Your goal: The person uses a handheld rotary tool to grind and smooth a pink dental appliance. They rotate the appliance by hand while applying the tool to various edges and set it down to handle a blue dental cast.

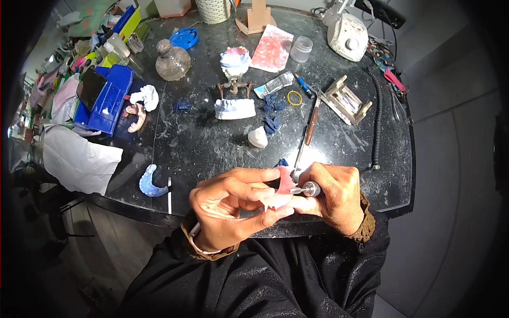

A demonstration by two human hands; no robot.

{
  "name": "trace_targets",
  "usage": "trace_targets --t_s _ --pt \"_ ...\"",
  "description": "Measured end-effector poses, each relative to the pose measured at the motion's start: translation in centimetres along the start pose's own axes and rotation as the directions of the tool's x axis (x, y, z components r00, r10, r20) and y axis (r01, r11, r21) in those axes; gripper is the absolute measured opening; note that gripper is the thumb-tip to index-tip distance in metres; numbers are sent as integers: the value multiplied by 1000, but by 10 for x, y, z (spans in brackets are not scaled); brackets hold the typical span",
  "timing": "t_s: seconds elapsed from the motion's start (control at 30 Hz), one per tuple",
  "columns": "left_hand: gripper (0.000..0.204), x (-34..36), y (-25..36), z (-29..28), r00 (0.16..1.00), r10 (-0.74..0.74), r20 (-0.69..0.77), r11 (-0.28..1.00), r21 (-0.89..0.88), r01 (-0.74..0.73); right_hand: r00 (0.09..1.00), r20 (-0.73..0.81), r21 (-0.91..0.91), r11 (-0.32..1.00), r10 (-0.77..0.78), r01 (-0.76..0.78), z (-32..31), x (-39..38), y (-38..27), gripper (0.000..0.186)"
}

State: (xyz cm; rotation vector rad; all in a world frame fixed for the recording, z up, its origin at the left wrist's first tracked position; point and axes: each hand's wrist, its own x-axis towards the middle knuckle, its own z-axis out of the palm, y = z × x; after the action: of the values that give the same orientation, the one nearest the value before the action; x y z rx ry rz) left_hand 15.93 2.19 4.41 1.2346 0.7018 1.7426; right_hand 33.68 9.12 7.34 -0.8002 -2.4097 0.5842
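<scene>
While the scene was viewed from the head, a pink dental plate (285, 185) was held by the left hand (220, 206), its fingers being closed narrowly around the edges. A grey rotary handpiece (312, 188) was gripped by the closed fingers of the right hand (339, 199); its tip was directed at the plate's near side, but contact could not be told surely. For good work, it was judged that light pressure, firm support and clear left fingertips were needed. Beyond the fingers, a wooden-handled tool (312, 127) was laid.
</scene>
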Motion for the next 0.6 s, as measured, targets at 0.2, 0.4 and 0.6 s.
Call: trace_targets --t_s 0.2,0.4,0.6 --pt "33 -1 6 3 998 -63 -9 987 146 64 998 39 3 999 40 -40 -2 -3 1 42" --pt "34 -2 4 2 999 -33 -12 978 205 34 1000 16 -12 1000 -6 6 2 -2 3 41" --pt "34 -5 4 3 999 -13 -38 975 223 21 999 3 22 999 -48 48 5 0 1 42"
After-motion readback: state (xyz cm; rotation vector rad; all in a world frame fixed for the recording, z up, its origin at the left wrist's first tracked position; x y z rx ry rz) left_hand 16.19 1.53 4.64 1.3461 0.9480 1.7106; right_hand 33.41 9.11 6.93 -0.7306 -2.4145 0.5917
